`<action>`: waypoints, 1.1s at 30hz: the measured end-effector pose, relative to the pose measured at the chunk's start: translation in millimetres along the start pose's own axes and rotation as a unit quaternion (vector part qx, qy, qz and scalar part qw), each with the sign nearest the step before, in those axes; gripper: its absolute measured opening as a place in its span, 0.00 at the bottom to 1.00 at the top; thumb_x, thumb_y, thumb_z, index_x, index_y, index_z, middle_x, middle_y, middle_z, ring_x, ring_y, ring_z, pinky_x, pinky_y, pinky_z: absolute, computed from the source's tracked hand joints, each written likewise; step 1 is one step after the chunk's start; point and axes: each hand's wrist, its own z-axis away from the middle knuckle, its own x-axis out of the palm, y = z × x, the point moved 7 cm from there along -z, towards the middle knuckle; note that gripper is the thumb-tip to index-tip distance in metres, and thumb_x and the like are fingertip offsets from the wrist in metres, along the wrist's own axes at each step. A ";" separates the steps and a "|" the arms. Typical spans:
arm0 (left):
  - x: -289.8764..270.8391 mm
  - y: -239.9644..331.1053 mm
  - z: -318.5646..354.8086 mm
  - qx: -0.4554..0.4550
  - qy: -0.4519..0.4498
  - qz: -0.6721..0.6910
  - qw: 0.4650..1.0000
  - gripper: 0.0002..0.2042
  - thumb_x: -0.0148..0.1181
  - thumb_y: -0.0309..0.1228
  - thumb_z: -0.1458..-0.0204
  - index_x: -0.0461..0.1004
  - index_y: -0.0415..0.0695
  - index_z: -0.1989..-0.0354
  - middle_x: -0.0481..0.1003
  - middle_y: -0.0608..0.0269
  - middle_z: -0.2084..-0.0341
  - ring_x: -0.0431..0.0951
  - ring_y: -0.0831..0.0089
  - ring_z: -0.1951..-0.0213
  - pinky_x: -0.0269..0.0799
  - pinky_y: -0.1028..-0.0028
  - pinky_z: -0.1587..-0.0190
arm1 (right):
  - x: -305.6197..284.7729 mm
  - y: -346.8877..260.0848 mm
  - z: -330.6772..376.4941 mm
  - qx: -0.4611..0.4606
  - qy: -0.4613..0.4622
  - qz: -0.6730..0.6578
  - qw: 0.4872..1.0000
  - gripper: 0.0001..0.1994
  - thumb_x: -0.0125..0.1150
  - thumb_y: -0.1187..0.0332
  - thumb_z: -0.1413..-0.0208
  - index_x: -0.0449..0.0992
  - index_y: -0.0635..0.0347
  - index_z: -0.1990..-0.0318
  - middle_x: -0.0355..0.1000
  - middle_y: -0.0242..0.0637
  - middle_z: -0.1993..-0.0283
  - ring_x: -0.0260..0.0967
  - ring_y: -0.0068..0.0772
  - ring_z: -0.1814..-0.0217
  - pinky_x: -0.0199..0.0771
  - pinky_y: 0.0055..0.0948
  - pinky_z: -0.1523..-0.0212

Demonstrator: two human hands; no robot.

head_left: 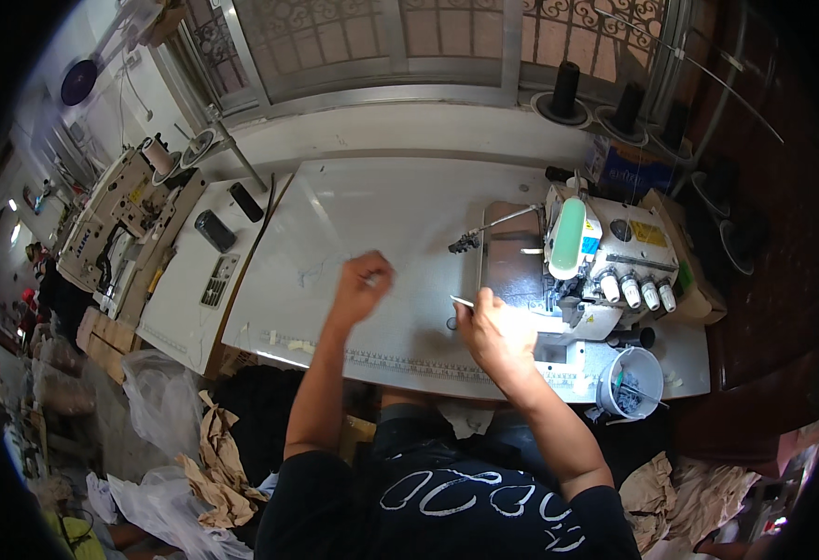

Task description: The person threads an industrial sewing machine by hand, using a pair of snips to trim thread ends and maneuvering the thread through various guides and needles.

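My right hand [498, 334] is closed around a slim, pale pointed tool [463, 301], whose tip sticks out past the thumb to the left. The rest of it is hidden in the fingers. This hand is just left of the brightly lit needle area of an overlock sewing machine [605, 245]. Close beside the hand, a small dark ring [451, 323] shows against the table; whether it belongs to the tool I cannot tell. My left hand [363, 286] is above the middle of the white table [391, 210], fingers curled together; anything in them is too small to make out.
A white bucket [631, 385] of grey scraps stands at the table's right front corner. Black thread cones [566, 91] stand behind the machine. Another sewing machine [116, 224] is at the left, with dark spools [214, 230] beside it. Brown paper [220, 462] and plastic bags [162, 397] lie lower left.
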 end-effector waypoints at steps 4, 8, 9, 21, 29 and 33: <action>-82.5 -72.2 12.5 -0.219 0.115 -0.435 0.866 0.20 0.55 0.40 0.52 0.68 0.42 0.52 0.65 0.43 0.53 0.63 0.48 0.51 0.60 0.52 0.51 | -22.8 12.1 38.0 -0.054 -0.031 -0.126 0.990 0.17 0.58 0.55 0.50 0.69 0.62 0.73 0.69 0.42 0.82 0.71 0.43 0.82 0.71 0.35 0.79; -71.5 -116.6 38.3 -0.378 0.018 -0.484 0.789 0.37 0.45 0.59 0.50 0.50 0.50 0.36 0.41 0.35 0.38 0.38 0.32 0.39 0.39 0.35 0.44 | -27.4 29.5 63.2 0.002 -0.100 -0.214 0.972 0.18 0.61 0.55 0.52 0.71 0.64 0.73 0.68 0.44 0.82 0.69 0.44 0.80 0.69 0.37 0.77; -51.2 -102.4 38.9 -0.274 0.080 -0.568 0.772 0.27 0.52 0.48 0.49 0.63 0.46 0.43 0.56 0.38 0.43 0.51 0.36 0.42 0.49 0.42 0.44 | -28.5 32.5 65.7 0.016 -0.110 -0.226 0.968 0.18 0.62 0.55 0.53 0.71 0.64 0.74 0.69 0.44 0.82 0.69 0.44 0.80 0.68 0.37 0.76; 104.7 5.1 120.9 0.009 -0.235 -0.109 0.966 0.07 0.56 0.18 0.63 0.73 0.38 0.73 0.72 0.55 0.78 0.75 0.61 0.71 0.72 0.66 0.67 | -49.0 72.9 126.2 0.031 -0.232 -0.371 0.899 0.18 0.64 0.54 0.54 0.71 0.63 0.72 0.69 0.43 0.81 0.69 0.43 0.79 0.67 0.33 0.76; 277.6 122.1 65.1 0.354 -0.237 -0.214 0.879 0.14 0.53 0.25 0.60 0.72 0.37 0.61 0.70 0.54 0.65 0.72 0.61 0.65 0.73 0.71 0.66 | -92.6 103.4 147.6 0.114 -0.132 -0.392 0.903 0.17 0.68 0.58 0.56 0.72 0.63 0.69 0.71 0.41 0.79 0.71 0.33 0.79 0.69 0.27 0.75; 298.0 61.2 81.1 0.131 -0.380 -0.321 0.857 0.21 0.51 0.23 0.59 0.67 0.35 0.52 0.69 0.44 0.58 0.73 0.53 0.61 0.69 0.63 0.56 | -90.2 113.3 154.1 0.123 -0.126 -0.403 0.898 0.17 0.68 0.57 0.55 0.72 0.63 0.69 0.71 0.41 0.78 0.72 0.33 0.78 0.70 0.28 0.75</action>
